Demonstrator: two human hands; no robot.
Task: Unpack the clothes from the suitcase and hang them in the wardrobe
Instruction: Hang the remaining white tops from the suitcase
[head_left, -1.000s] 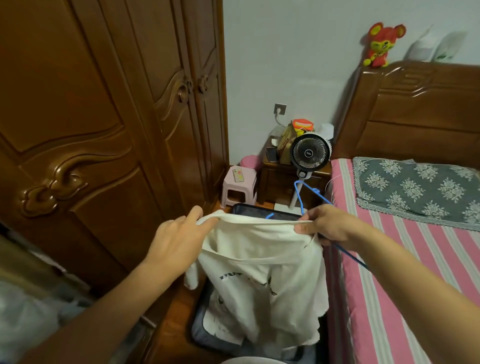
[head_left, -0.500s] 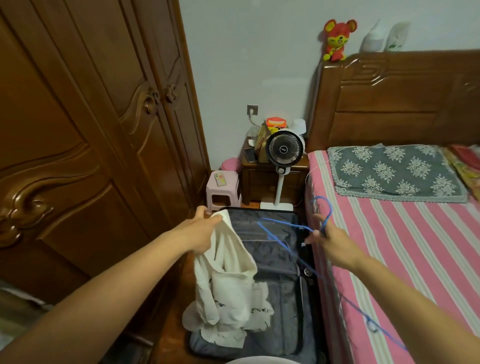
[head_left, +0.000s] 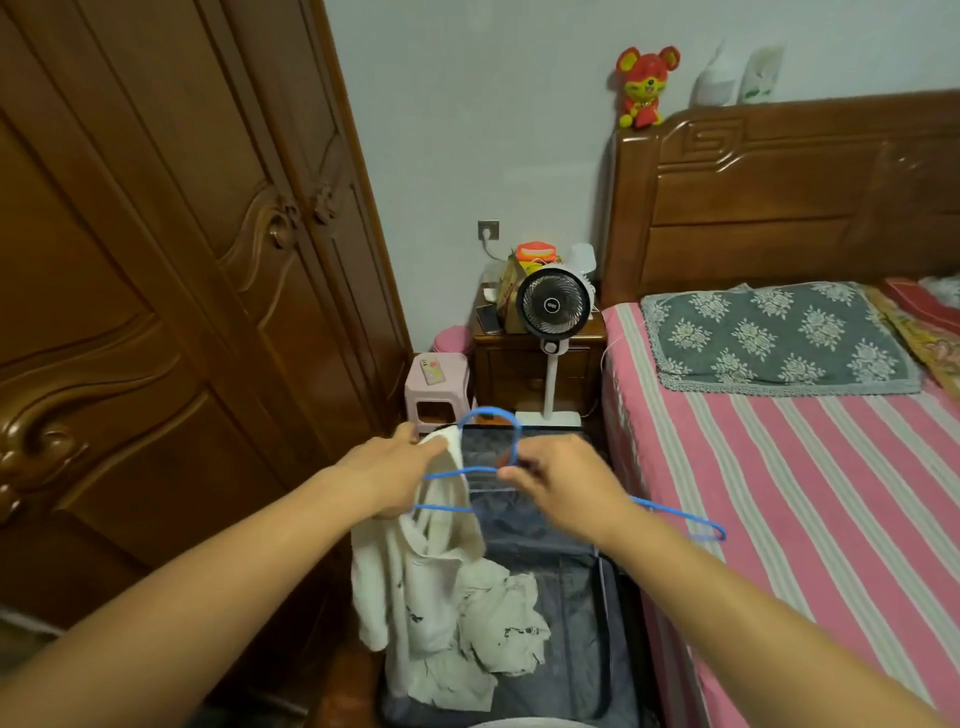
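Observation:
A cream white T-shirt (head_left: 431, 587) with dark print hangs from my left hand (head_left: 387, 470), which grips its collar above the open dark suitcase (head_left: 582, 597) on the floor. My right hand (head_left: 563, 480) holds a thin blue wire hanger (head_left: 488, 415) at its neck. The hanger's hook points up and one arm reaches toward the collar, the other out over the bed edge. The shirt's hem rests crumpled inside the suitcase. The carved wooden wardrobe (head_left: 171, 291) stands at left with its doors closed.
A bed (head_left: 810, 483) with a pink striped sheet and grey pillow (head_left: 774, 338) fills the right. Behind the suitcase stand a pink stool (head_left: 436, 384) with a phone, a pedestal fan (head_left: 553, 306) and a cluttered nightstand (head_left: 519, 364). The aisle is narrow.
My right hand let go of the shirt, swung out toward the bed with the hanger, then brought it back to the collar. The shirt now hangs from my left hand alone.

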